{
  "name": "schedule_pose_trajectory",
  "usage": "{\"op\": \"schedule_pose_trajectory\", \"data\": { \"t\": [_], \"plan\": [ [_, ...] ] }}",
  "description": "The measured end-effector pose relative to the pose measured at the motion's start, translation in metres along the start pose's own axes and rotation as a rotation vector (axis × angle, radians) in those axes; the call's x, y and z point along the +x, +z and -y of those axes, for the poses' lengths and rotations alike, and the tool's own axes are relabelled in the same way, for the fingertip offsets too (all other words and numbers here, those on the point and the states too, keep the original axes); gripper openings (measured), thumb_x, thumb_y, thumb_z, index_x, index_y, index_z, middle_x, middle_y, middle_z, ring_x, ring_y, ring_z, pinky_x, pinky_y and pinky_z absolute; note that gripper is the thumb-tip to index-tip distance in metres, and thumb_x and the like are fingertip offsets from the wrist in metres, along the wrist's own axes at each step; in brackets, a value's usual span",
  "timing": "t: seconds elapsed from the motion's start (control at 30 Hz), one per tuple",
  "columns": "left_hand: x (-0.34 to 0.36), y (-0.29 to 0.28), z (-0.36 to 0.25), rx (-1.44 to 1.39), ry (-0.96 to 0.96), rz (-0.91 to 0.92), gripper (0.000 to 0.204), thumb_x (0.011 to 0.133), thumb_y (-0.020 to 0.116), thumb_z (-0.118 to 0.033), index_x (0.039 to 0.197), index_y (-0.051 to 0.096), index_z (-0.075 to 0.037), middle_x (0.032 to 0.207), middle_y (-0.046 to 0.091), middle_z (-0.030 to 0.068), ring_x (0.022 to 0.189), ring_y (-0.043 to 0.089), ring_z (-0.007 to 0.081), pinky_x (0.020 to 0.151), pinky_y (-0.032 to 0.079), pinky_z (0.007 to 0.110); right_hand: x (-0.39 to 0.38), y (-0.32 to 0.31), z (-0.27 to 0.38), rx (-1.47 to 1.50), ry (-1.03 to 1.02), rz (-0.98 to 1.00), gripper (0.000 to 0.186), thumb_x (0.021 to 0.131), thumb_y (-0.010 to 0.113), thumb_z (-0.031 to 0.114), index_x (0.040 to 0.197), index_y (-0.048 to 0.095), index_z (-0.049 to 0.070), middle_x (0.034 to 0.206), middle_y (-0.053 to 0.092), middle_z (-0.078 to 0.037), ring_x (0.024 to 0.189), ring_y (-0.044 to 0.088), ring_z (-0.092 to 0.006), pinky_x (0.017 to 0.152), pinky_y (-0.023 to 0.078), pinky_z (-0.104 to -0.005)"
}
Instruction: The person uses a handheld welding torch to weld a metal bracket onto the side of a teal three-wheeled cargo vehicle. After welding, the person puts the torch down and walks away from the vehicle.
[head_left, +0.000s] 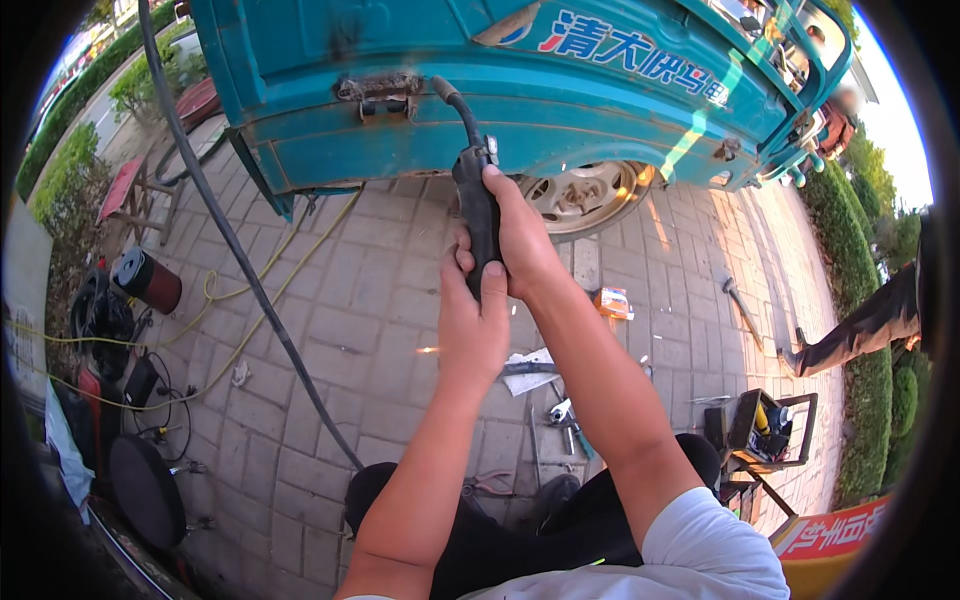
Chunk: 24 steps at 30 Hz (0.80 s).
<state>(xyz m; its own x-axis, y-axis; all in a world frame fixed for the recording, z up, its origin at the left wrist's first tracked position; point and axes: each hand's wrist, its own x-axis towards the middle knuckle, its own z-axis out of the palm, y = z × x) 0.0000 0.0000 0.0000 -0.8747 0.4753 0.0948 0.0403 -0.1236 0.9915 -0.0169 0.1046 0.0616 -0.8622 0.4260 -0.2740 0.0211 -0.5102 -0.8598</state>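
Both my hands are closed round a black welding torch (478, 222) with a bent neck. My right hand (525, 240) grips its upper handle, thumb lying near the trigger end. Lower down, my left hand (472, 325) wraps the handle's base. The torch's nozzle tip points at the teal side panel (400, 150) of a cargo vehicle, just right of a rusty, scorched metal hinge (382, 92). Whether the tip touches the panel I cannot tell. No arc or sparks show at the tip.
A wheel (585, 197) sits below the panel. Thick black cable (225, 230) and yellow cord (250, 350) cross the paving at left. Pliers (490, 484), a small orange box (613, 303), a hammer (742, 312) and a tool carrier (770, 430) lie around. Another person's leg (860, 320) is at right.
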Motion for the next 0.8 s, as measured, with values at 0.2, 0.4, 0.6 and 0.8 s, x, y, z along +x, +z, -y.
{"op": "schedule_pose_trajectory", "data": {
  "t": [0.2, 0.4, 0.6, 0.8],
  "plan": [
    [-0.0003, -0.0050, -0.0052, 0.062, 0.044, -0.019, 0.055, 0.103, 0.054, -0.036, 0.141, 0.040, 0.002, 0.122, 0.058, 0.0210, 0.112, 0.060, 0.0378, 0.097, 0.045, 0.042, -0.0005, 0.0032, -0.0024, 0.017, -0.014, 0.018, 0.050, 0.102, 0.045, 0.049, 0.105, 0.054, 0.000, 0.064, 0.053, -0.011, 0.046, 0.050, -0.0207, 0.048, 0.044, -0.0340],
    [-0.0020, -0.0036, -0.0030, 0.029, 0.021, -0.013, 0.055, 0.103, 0.054, -0.036, 0.140, 0.041, 0.002, 0.124, 0.059, 0.0230, 0.113, 0.060, 0.0387, 0.097, 0.046, 0.042, -0.0026, 0.0030, -0.0022, -0.017, 0.001, 0.000, 0.052, 0.101, 0.044, 0.050, 0.105, 0.054, -0.001, 0.064, 0.053, -0.010, 0.046, 0.050, -0.0206, 0.048, 0.044, -0.0339],
    [-0.0032, -0.0016, -0.0044, -0.001, 0.005, -0.010, 0.054, 0.104, 0.054, -0.036, 0.140, 0.041, 0.002, 0.125, 0.058, 0.0230, 0.114, 0.059, 0.0382, 0.098, 0.045, 0.042, -0.0046, 0.0029, 0.0003, -0.027, -0.001, -0.001, 0.052, 0.101, 0.046, 0.050, 0.104, 0.054, -0.001, 0.064, 0.053, -0.011, 0.046, 0.050, -0.0204, 0.048, 0.045, -0.0338],
    [0.0021, 0.0017, -0.0068, -0.052, 0.060, -0.048, 0.053, 0.106, 0.051, -0.030, 0.146, 0.038, 0.002, 0.137, 0.052, 0.0131, 0.120, 0.055, 0.0240, 0.102, 0.044, 0.035, 0.0037, 0.0067, 0.0018, -0.049, 0.006, -0.044, 0.051, 0.101, 0.048, 0.049, 0.101, 0.052, -0.002, 0.065, 0.055, -0.012, 0.046, 0.052, -0.0211, 0.045, 0.046, -0.0337]
  ]
}}
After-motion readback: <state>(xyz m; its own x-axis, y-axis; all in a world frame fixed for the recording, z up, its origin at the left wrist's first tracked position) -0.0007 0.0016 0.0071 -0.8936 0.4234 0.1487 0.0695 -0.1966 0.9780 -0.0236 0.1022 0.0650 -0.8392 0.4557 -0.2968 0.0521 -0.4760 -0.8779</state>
